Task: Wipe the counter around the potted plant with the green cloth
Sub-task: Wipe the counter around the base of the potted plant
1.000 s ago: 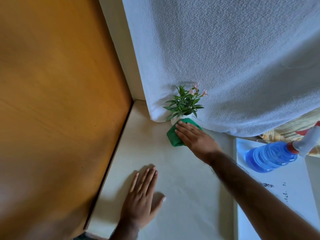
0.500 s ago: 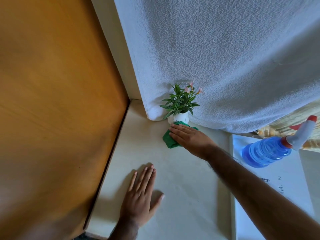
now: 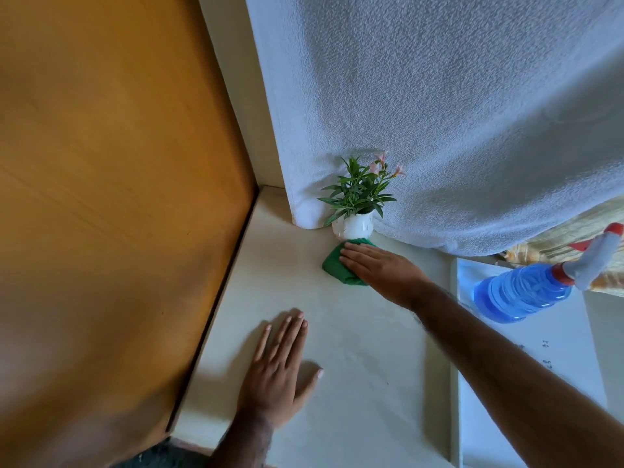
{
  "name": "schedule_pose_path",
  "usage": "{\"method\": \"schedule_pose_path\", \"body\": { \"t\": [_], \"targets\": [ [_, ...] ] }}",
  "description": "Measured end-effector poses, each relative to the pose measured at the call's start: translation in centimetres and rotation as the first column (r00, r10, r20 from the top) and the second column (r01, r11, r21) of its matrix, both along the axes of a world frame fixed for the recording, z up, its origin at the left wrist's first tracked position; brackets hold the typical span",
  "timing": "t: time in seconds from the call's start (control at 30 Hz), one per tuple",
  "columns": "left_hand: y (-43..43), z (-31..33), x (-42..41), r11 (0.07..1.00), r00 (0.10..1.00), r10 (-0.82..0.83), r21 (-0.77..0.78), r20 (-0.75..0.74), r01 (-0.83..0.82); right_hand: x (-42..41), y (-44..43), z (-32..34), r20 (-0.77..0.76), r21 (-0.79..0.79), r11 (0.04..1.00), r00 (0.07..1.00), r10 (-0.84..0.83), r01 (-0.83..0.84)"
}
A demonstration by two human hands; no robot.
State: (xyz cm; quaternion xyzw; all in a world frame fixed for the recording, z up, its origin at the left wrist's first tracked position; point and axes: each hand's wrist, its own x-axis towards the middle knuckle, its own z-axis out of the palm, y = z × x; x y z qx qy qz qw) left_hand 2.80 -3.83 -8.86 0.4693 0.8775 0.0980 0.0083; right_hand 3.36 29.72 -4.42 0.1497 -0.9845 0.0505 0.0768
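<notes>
A small potted plant (image 3: 355,211) with green leaves and pink flowers stands in a white pot at the back of the cream counter (image 3: 354,339), against a hanging white cloth. The green cloth (image 3: 334,266) lies on the counter just in front of the pot, touching its base. My right hand (image 3: 380,270) presses flat on the cloth, fingers pointing left, covering most of it. My left hand (image 3: 282,369) rests palm down on the counter nearer to me, fingers spread, holding nothing.
A wooden panel (image 3: 111,197) walls off the counter's left side. A white textured cloth (image 3: 439,113) hangs behind the plant. A blue spray bottle (image 3: 526,290) with a red and white nozzle lies on a white surface (image 3: 540,383) to the right.
My right hand has slid the green cloth a little along the front of the pot, and its fingers now lie flatter. My left hand stays put.
</notes>
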Motion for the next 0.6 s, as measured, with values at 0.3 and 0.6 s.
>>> {"method": "schedule_pose_path", "body": {
  "t": [0.3,0.6],
  "targets": [
    [0.0,-0.1,0.0,1.0,1.0,-0.001,0.017,0.003,0.001,-3.3,-1.6,3.3,-0.137,0.048,0.999,0.991,0.015,-0.008],
    [0.0,-0.1,-0.1,1.0,1.0,-0.001,0.006,0.029,0.001,-0.9,-0.8,2.8,-0.109,0.007,1.0,0.994,-0.001,0.002]
  ]
}}
